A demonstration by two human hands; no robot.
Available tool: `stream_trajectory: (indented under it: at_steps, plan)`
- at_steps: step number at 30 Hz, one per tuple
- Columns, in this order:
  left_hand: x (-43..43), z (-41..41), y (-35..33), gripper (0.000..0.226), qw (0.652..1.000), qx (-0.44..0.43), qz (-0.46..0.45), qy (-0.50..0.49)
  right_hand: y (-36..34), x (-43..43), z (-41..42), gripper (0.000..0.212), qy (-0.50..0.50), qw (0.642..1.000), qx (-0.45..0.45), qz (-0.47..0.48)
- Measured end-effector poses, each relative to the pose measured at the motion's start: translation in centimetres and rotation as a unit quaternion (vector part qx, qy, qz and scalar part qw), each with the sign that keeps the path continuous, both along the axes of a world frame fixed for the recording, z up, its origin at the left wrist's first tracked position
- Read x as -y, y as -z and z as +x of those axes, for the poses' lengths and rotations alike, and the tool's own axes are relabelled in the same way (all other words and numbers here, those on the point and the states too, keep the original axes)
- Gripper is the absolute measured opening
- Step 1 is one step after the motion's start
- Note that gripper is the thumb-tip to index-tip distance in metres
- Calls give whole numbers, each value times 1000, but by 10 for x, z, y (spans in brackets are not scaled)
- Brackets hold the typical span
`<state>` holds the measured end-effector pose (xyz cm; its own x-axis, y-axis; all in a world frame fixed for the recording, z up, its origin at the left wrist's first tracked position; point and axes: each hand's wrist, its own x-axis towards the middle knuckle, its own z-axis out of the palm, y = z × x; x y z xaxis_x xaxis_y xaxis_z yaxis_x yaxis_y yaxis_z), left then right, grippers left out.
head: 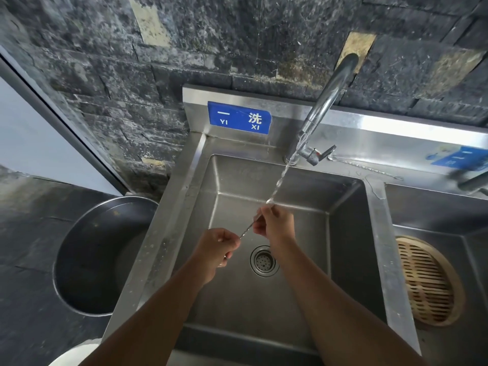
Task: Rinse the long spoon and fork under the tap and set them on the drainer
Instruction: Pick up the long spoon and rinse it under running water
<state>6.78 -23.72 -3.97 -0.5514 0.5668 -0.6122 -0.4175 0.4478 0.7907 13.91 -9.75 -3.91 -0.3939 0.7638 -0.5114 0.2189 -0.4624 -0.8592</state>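
Two bare forearms are reaching in from the near edge over a rectangular stainless-steel sink basin [343, 233]. The left hand [220, 247] is pinching the near end of a slender silver utensil with a twisted metal stem [247, 230], its fingers curling tightly together. The right hand [274, 223] is gripping the far end, fingers [260, 228] closing round it, so whether it is the spoon or the fork cannot be told. The utensil is hanging above the round perforated steel drain strainer [264, 261], slanting up toward the far right.

A thin clear stream of water [284, 171] is falling onto the right hand's far edge. A round slatted bamboo mat [427, 281] is lying in the neighbouring basin to the right; a large round steel bowl [105, 254] is sitting left of the sink. Farther back, another thin twisted metal piece [367, 167] is lying on the rear ledge beside the curved chrome tap [327, 101]. A blue sign with white characters [239, 118] is sticking to the steel backsplash below a dark stone wall [105, 75].
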Motion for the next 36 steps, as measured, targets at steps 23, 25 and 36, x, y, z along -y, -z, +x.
stream_trajectory:
  at_steps: [23, 25, 36]
  plan:
    - [-11, 10, 4, 18, 1000, -12, 8, -26, -11, -25, 6, 22, -14, 999, -32, -6]
    - [-18, 11, 3, 18, 999, -16, 4, -36, -9, -19, 9, 16, -34, 998, -43, -19]
    - [-86, 16, -16, 6, 997, -31, 53, -38, -13, -38, 24, 22, -94, 992, 9, 81]
